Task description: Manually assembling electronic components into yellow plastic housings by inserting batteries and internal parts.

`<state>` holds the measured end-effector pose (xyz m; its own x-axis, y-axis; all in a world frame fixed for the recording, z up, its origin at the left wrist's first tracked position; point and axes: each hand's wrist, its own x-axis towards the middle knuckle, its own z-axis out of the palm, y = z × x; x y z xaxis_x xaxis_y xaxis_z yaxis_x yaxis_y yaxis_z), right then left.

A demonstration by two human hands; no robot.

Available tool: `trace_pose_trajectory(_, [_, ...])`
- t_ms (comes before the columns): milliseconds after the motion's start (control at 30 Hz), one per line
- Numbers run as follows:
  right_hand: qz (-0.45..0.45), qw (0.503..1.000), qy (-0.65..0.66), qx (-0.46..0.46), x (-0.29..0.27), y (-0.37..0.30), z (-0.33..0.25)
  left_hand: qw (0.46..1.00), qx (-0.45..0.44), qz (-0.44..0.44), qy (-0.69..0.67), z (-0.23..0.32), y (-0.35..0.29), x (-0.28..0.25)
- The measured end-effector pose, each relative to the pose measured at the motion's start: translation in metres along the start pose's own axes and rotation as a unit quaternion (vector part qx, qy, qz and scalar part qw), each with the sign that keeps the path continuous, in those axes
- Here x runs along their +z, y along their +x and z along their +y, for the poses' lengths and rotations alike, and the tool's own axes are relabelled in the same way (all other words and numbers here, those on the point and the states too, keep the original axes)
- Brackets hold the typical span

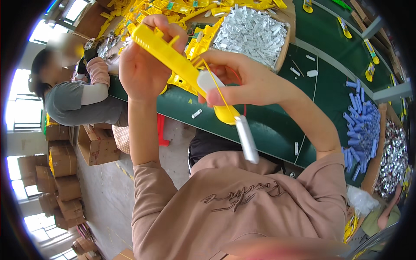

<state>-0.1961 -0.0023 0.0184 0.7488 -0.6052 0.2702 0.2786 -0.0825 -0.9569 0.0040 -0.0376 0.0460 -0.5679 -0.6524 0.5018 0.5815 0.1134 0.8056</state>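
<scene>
Basically, left hand point(141, 69) has fingers curled round the upper end of a yellow plastic case point(175, 63) — right hand point(251, 82) pinches the lower part, fingers closed, thumb by a white piece point(209, 81). Case is above the green table point(273, 123) — tray of metallic parts point(251, 37) beyond.

Across the chest of your brown T-shirt point(225, 216) runs dark, flowing cursive lettering point(249, 197), slanted and rising toward your right, with strokes of the same kind below it. Any print on the stacked cardboard boxes point(68, 187) at your left is too small to read.
</scene>
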Motion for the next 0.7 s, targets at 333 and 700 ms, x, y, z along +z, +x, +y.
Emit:
trace_pose_trajectory(333, [0.289,0.889,-0.322,-0.152,0.029,-0.018,0.021,0.955,0.086,0.185,0.216,-0.02,-0.034,0.035])
trace_pose_trajectory(700, [0.408,0.89,0.179,-0.091,0.081,0.004,0.075,0.919,0.139,0.243,0.278,-0.041,-0.044,0.058])
